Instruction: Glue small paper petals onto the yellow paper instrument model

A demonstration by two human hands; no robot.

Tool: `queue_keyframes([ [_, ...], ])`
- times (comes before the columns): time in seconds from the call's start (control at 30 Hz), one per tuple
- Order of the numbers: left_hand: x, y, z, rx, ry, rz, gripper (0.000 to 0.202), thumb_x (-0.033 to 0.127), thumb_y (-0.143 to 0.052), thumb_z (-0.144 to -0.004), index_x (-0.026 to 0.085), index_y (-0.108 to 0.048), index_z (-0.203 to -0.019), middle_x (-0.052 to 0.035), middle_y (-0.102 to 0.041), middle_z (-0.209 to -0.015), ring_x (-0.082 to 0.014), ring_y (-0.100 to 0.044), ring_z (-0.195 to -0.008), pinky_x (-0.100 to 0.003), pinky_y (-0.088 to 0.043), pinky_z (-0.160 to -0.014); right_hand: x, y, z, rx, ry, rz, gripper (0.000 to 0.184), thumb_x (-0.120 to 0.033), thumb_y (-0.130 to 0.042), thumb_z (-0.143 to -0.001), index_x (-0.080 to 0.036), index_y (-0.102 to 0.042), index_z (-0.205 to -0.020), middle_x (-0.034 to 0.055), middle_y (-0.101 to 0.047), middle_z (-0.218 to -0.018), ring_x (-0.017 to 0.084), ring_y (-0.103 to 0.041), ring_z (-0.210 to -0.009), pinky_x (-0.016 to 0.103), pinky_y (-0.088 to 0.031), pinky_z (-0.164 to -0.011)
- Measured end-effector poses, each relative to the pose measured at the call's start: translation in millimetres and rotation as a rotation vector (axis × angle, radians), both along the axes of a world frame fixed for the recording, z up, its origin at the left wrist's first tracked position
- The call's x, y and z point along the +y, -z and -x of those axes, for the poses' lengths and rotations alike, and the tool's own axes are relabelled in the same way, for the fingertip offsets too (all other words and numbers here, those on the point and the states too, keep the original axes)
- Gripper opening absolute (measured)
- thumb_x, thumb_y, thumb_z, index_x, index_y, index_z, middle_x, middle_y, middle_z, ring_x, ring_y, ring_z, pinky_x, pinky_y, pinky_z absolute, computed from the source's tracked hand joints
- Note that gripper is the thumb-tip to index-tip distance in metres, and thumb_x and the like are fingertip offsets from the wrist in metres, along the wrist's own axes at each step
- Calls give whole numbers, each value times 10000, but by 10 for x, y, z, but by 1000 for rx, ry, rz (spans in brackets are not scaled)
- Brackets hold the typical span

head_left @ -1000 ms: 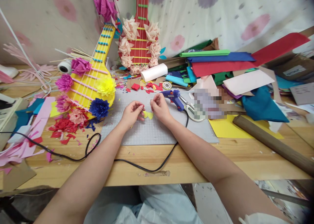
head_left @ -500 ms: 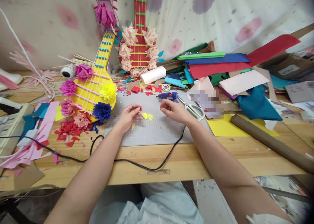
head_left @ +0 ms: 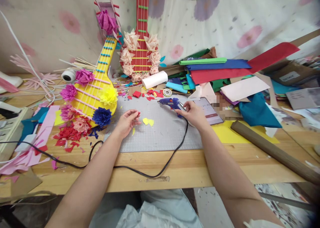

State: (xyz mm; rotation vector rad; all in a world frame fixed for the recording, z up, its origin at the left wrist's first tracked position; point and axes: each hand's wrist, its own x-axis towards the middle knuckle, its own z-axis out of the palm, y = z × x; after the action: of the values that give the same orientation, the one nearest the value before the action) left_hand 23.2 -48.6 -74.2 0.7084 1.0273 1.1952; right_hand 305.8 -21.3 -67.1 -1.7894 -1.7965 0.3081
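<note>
1. Left hand [head_left: 128,124] pinches a red scrap [head_left: 139,113] between thumb and fingers.
2. Yellow paper pieces [head_left: 148,121] lie on the cutting mat [head_left: 155,141], just right of it.
3. Right hand [head_left: 195,114]: I cannot tell whether it grips anything.
4. Blue glue gun [head_left: 172,102] lies just left of that hand.

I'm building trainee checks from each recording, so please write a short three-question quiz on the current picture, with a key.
1. True or false: the blue glue gun is nearer the right hand than the left hand.
2. Which flower sits just above the dark blue flower on the yellow guitar? A) yellow flower B) peach flower C) magenta flower
3. Fill in: the yellow pieces lie on the grey ____.

Key: 1 true; 2 A; 3 cutting mat.
</note>
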Motion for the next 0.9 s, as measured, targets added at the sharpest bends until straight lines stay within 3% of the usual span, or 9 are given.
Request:
queue_keyframes([
  [0.1,-3,7,13,-1,3,9,176,157,-691,-645,134,-578,-778,16,-602,-725,-39,-538,-534,-175,-525,-498,102,186,172,-13,-75,-161,427,-562,-634,-654,-180,-548,-823,101,-579,-873,238,-524,-852,337,-398,-711],
  [0.3,-16,27,30,19,12,11,171,133,-686,-652,129,-588,-792,15,-600,-739,-42,-545,-544,-182,-531,-508,180,310,323,134,-25,-12,320,-491,-585,-717,-180,-593,-792,79,-606,-762,230,-561,-747,350,-417,-683],
  [0.43,-18,36,32,26,7,10,180,132,-691,-652,124,-594,-802,9,-603,-742,-41,-543,-547,-180,-533,-516,109,256,371,496,-55,58,371,-473,-643,-656,-177,-619,-878,77,-657,-859,213,-591,-782,353,-440,-734],
  [0.57,-5,47,30,31,29,13,173,148,-697,-657,122,-594,-794,-1,-609,-731,-40,-541,-550,-182,-535,-548,6,221,499,859,-275,266,401,-443,-694,-598,-167,-618,-879,77,-668,-932,149,-575,-681,309,-460,-651],
  [0.7,15,49,6,38,38,17,179,162,-697,-662,120,-584,-794,0,-608,-733,-37,-539,-555,-196,-538,-582,-66,214,559,899,-392,423,396,-462,-720,-576,-165,-616,-815,23,-639,-742,96,-485,-544,256,-405,-533],
  [0.8,24,54,-16,49,51,19,182,173,-694,-667,119,-575,-794,7,-607,-725,-38,-540,-558,-206,-535,-600,-82,195,556,831,-410,468,389,-523,-672,-625,-159,-605,-744,-26,-521,-535,85,-420,-482,239,-337,-482],
  [0.9,24,65,-22,44,54,8,185,183,-695,-667,121,-575,-794,7,-613,-718,-40,-540,-556,-212,-528,-608,-84,166,560,749,-420,487,408,-566,-612,-671,-159,-582,-678,-35,-466,-475,79,-380,-450,238,-298,-464],
])
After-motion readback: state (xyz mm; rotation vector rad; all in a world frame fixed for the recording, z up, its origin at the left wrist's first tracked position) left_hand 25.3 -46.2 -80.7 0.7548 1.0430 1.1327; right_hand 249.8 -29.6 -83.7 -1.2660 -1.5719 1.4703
